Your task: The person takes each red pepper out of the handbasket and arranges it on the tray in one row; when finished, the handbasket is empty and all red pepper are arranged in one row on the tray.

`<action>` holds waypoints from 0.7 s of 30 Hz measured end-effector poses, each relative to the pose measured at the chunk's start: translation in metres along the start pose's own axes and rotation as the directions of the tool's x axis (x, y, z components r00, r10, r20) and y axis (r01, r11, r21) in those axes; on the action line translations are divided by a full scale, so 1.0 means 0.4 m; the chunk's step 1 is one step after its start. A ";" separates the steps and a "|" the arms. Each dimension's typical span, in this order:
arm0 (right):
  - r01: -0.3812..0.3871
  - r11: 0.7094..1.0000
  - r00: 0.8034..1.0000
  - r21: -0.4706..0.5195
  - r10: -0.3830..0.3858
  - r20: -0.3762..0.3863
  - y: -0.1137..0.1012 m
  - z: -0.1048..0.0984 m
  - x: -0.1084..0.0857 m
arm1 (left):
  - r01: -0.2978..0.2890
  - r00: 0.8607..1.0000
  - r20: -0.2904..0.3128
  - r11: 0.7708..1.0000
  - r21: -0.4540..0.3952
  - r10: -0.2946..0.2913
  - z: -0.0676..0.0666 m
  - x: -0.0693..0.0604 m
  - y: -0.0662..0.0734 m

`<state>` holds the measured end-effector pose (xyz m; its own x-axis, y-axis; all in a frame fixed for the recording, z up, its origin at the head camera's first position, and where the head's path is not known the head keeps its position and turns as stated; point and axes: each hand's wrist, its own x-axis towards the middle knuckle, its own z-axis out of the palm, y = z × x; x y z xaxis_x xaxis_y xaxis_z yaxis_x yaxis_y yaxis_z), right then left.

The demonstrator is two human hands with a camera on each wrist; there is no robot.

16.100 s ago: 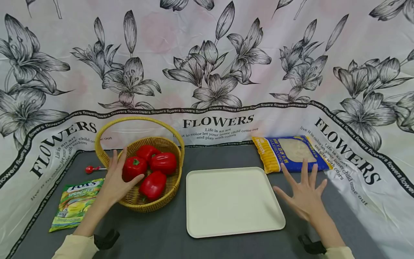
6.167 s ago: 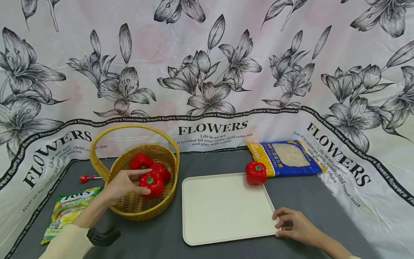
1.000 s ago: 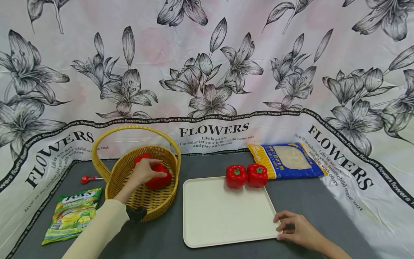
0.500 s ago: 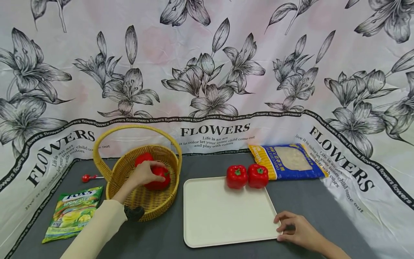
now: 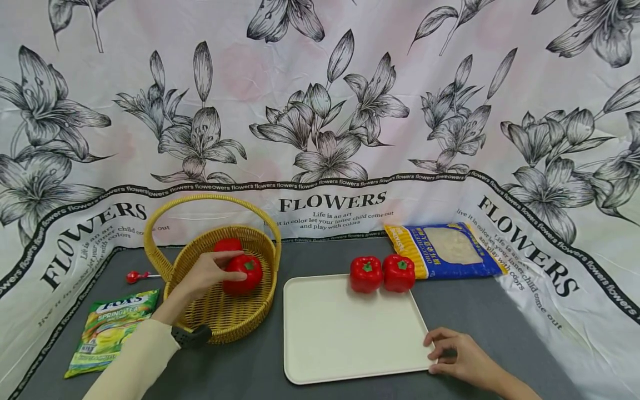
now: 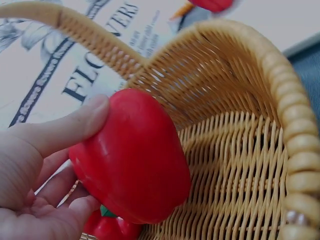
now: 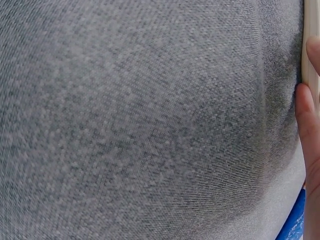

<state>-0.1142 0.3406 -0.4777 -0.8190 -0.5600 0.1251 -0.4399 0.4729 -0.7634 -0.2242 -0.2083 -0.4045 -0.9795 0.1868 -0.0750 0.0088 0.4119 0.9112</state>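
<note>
In the head view, my left hand [image 5: 212, 273] is inside the wicker basket [image 5: 270, 289], gripping a red bell pepper [image 5: 245, 276] with its green stem upward. The left wrist view shows thumb and fingers on opposite sides of this bell pepper [image 6: 137, 160]. Another red bell pepper [image 5: 227, 245] lies behind it, partly hidden by the hand. Two more, a left bell pepper [image 5: 365, 274] and a right bell pepper [image 5: 398, 273], stand side by side at the far right of the cream tray [image 5: 350, 333]. My right hand [image 5: 462, 358] holds the tray's near right edge with bent fingers.
A blue and yellow pasta bag [image 5: 445, 251] lies behind the tray's right side. Left of the basket are a green candy bag [image 5: 112, 330] and a red lollipop [image 5: 134, 276]. The basket's tall handle [image 5: 212, 197] arches over it. A flowered cloth [image 5: 320, 111] hangs behind the table.
Over the last second my left hand has drawn back leftward and the gripped pepper has turned stem-up. Since 6.2 seconds ago a second pepper has come onto the tray. My right hand stays put.
</note>
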 end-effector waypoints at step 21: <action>-0.004 1.000 1.000 0.004 0.004 0.000 -0.002 -0.001 0.002 | -0.056 0.994 0.067 0.939 -0.340 0.084 -0.010 -0.061 0.038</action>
<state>-0.1147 0.3401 -0.4769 -0.8208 -0.5580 0.1224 -0.4356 0.4725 -0.7662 -0.2009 -0.2103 -0.3871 -0.9596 0.2801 -0.0254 -0.0051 0.0731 0.9973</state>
